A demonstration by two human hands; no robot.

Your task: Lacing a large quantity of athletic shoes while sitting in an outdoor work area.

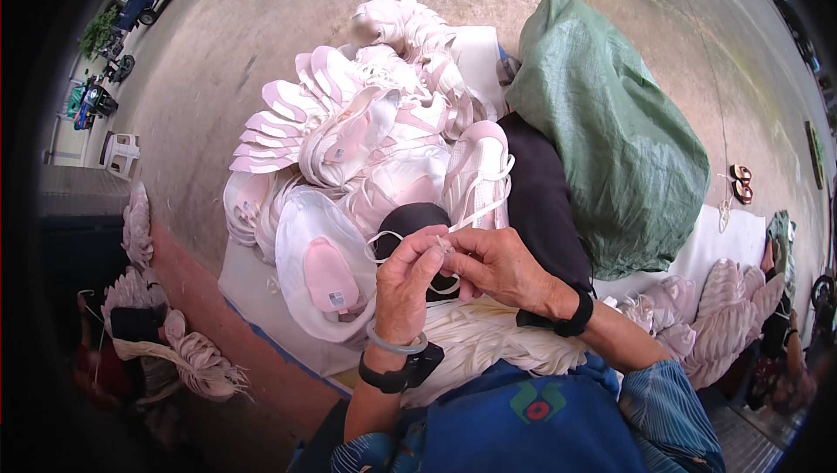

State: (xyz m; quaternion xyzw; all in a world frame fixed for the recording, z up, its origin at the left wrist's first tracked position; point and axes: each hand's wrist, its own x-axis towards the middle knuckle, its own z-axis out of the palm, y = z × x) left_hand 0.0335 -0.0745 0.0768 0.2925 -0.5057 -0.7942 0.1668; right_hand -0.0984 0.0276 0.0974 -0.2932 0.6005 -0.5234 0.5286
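Observation:
In front of my body my hands meet with fingertips pinched together. My left hand (405, 281) and my right hand (501, 268) are both closed on a white shoelace (478, 216), its pinched part mostly hidden by the fingers. That lace runs up to a pale pink and white sneaker upper (475, 168), lying just beyond my hands. Loops of lace hang beside my fingers, over a dark rounded thing (414, 222) that I cannot make out. Across my lap, below the hands, lies a thick bundle of white laces (493, 338).
A heap of pink and white shoe uppers (349, 124) covers the white sheet (248, 285) ahead and left. To the right bulges a green sack (606, 142) beside dark cloth (536, 185). More uppers (728, 312) lie far right. A white stool (120, 155) stands at left.

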